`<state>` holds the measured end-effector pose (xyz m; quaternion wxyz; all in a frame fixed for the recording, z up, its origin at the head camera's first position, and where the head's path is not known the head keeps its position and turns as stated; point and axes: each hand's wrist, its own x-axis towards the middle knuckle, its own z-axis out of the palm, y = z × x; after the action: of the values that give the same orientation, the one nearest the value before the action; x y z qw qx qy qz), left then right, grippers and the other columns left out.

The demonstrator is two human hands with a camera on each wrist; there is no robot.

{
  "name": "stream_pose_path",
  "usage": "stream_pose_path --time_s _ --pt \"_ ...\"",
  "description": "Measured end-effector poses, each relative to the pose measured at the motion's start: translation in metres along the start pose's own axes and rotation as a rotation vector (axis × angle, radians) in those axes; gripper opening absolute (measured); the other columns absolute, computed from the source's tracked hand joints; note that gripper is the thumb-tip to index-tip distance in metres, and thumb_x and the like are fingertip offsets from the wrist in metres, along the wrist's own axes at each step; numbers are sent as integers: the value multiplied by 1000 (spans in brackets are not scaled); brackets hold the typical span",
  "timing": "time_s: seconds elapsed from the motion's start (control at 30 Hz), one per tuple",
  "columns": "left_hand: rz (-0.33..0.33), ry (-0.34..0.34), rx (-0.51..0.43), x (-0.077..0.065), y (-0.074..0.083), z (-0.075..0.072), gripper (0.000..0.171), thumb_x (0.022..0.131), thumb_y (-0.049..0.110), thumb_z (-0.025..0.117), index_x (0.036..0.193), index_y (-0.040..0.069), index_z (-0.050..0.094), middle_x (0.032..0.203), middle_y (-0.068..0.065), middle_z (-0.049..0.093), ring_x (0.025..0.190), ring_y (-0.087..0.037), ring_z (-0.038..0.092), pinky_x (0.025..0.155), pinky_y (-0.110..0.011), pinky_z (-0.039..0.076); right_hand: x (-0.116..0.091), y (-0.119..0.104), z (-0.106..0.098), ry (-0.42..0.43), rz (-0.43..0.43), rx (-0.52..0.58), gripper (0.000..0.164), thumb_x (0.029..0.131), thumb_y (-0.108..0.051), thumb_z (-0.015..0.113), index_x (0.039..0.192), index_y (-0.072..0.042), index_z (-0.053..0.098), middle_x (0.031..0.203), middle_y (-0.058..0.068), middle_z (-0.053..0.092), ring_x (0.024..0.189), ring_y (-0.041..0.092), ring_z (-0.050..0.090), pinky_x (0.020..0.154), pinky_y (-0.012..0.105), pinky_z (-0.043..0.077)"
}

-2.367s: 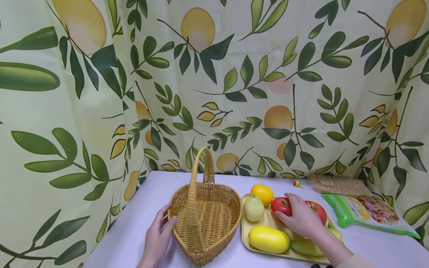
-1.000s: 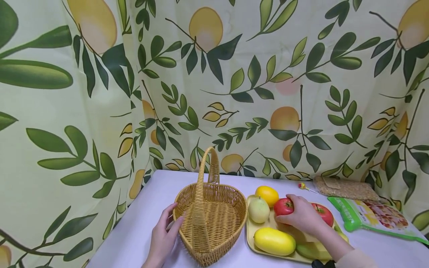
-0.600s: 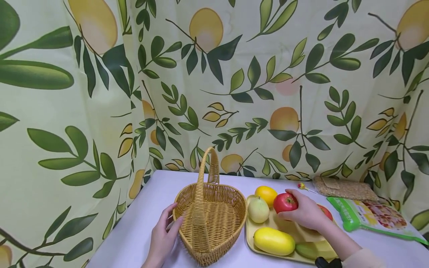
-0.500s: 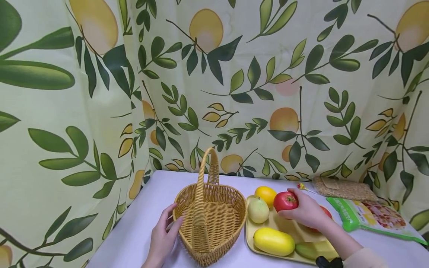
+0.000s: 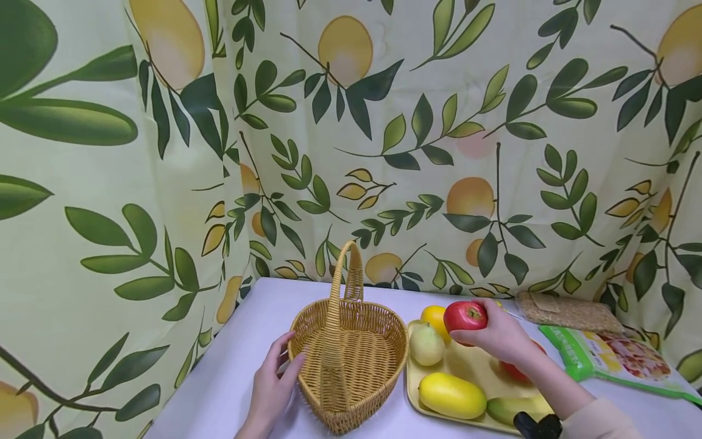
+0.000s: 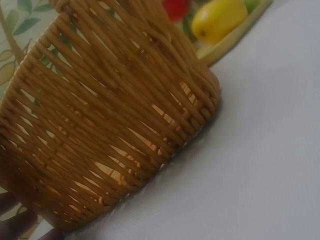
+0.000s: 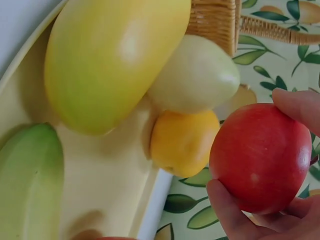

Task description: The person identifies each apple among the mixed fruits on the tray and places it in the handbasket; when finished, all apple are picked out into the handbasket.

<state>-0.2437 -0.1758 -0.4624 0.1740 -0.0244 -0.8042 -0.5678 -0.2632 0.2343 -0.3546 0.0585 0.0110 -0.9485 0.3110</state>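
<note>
My right hand (image 5: 501,334) holds a red apple (image 5: 465,315) above the back of a pale yellow tray (image 5: 466,360). In the right wrist view, thumb and fingers clasp the apple (image 7: 260,157) from opposite sides. My left hand (image 5: 272,381) rests against the left rim of a heart-shaped wicker basket (image 5: 356,414) with a tall handle. Its fingers touch the outside of the weave, partly seen in the left wrist view. Nothing lies inside the basket.
On the tray are a pale green pear (image 5: 426,345), an orange-yellow round fruit (image 5: 435,318), a yellow oblong fruit (image 5: 452,396), a green long fruit (image 5: 504,410) and another red apple (image 5: 514,371), partly behind my wrist. A green-edged food bag (image 5: 620,360) and a brown packet (image 5: 570,310) lie right.
My right hand has gripped the red apple and raised it off the tray, slightly up and left. My left hand has stayed at the basket's rim. The view has shifted slightly.
</note>
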Motion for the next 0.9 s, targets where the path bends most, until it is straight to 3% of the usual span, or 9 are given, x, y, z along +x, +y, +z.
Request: stream_pose_path --time_s 0.33,0.9 --pt "19 19 20 2 3 -1 53 86 51 57 133 26 47 132 -1 50 111 -26 54 87 -45 48 5 -23 0 -12 -45 41 92 64 -58 76 131 -7 38 115 15 53 96 31 53 71 41 51" --pt "-3 7 8 -1 5 -2 47 90 41 58 134 27 46 135 0 47 113 -26 53 91 -46 45 4 -57 12 -55 -89 101 85 64 -55 77 129 -14 41 112 10 55 94 27 54 68 37 52"
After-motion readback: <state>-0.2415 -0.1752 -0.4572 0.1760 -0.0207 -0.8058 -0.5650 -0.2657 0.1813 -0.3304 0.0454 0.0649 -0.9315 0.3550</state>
